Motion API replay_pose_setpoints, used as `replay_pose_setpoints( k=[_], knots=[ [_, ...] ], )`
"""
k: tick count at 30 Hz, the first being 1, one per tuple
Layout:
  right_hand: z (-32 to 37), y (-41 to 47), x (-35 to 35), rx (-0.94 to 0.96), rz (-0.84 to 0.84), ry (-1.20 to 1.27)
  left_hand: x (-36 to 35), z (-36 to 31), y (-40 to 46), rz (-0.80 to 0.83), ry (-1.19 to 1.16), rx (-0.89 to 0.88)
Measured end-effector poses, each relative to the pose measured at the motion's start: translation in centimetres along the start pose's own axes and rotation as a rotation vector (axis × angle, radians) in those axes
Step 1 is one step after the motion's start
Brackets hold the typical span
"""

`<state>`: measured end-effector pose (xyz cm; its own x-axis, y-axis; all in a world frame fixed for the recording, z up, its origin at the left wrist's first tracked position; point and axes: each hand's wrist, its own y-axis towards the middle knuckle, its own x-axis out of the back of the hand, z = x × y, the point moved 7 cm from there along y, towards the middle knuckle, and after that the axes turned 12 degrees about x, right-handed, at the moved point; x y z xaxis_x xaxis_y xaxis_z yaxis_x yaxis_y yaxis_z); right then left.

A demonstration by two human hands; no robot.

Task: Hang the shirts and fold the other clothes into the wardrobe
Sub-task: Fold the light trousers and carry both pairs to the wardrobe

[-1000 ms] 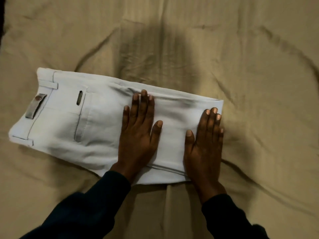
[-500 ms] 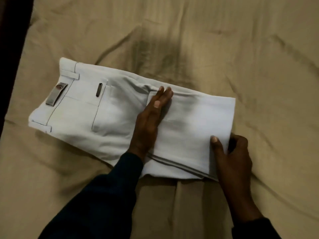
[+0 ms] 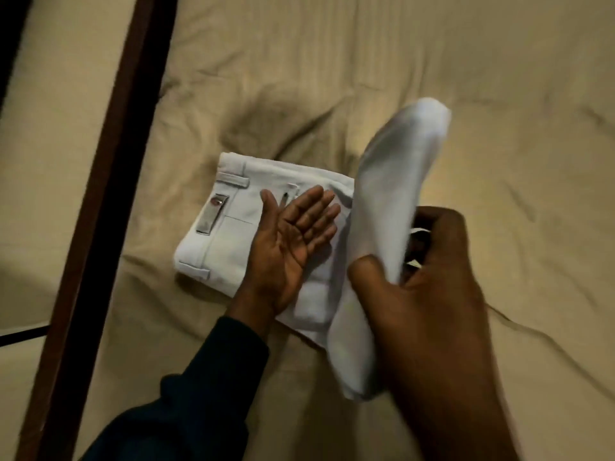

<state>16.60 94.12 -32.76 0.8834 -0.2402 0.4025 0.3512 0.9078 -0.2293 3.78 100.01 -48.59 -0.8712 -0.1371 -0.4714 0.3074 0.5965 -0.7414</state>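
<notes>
White trousers (image 3: 229, 237) lie folded on the tan bedsheet, waistband and belt loops to the left. My right hand (image 3: 422, 294) grips the leg end of the trousers between thumb and fingers and holds it raised, standing up over the rest. My left hand (image 3: 293, 234) lies flat, palm up with straight fingers, on the trousers at the fold line just left of the raised part.
The tan bedsheet (image 3: 499, 111) is wrinkled and spreads across the view. A dark wooden bed frame edge (image 3: 103, 194) runs diagonally down the left side, with floor beyond it.
My right hand has lifted the leg end of the trousers up and leftward. My left hand has turned palm up on the fold line. The view has shifted, showing the bed frame.
</notes>
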Motion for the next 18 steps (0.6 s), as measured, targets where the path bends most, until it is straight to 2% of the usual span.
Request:
replay_pose_setpoints(
  k=[3,6,7,9,10,11,13,14,17,18],
  knots=[
    [2.4,-0.1,-7.5,0.071,0.034,-0.166,1.2,-4.7,-2.2,0.167,0.009,0.041],
    [3.3,0.5,-14.6,0.191,0.018,-0.454,3.4,-8.5,-4.0,0.192,0.196,0.097],
    [3.3,0.8,-16.7,0.244,0.020,-0.491,4.8,-9.4,-3.7,0.120,0.323,0.085],
    [2.4,0.5,-21.1,0.327,0.311,-0.413,7.9,-11.5,-2.8,-0.059,0.535,-0.016],
    [2.0,0.2,-21.8,0.373,0.389,-0.391,9.0,-12.3,-2.4,-0.108,0.584,-0.063],
    [1.8,0.5,-20.9,0.428,0.306,-0.417,10.0,-12.7,-2.0,-0.121,0.603,-0.093],
    [0.6,1.3,-18.0,0.558,0.010,-0.510,11.2,-13.0,-1.2,-0.161,0.670,-0.152],
    [-0.5,1.9,-16.5,0.570,-0.082,-0.551,11.6,-13.1,-0.9,-0.253,0.735,-0.199],
    [-4.3,4.0,-13.7,0.511,-0.090,-0.720,11.1,-12.1,-2.6,-0.781,1.002,-0.452],
    [-5.3,4.6,-13.4,0.477,-0.039,-0.771,9.1,-11.1,-3.5,-0.831,1.165,-0.562]
  ],
)
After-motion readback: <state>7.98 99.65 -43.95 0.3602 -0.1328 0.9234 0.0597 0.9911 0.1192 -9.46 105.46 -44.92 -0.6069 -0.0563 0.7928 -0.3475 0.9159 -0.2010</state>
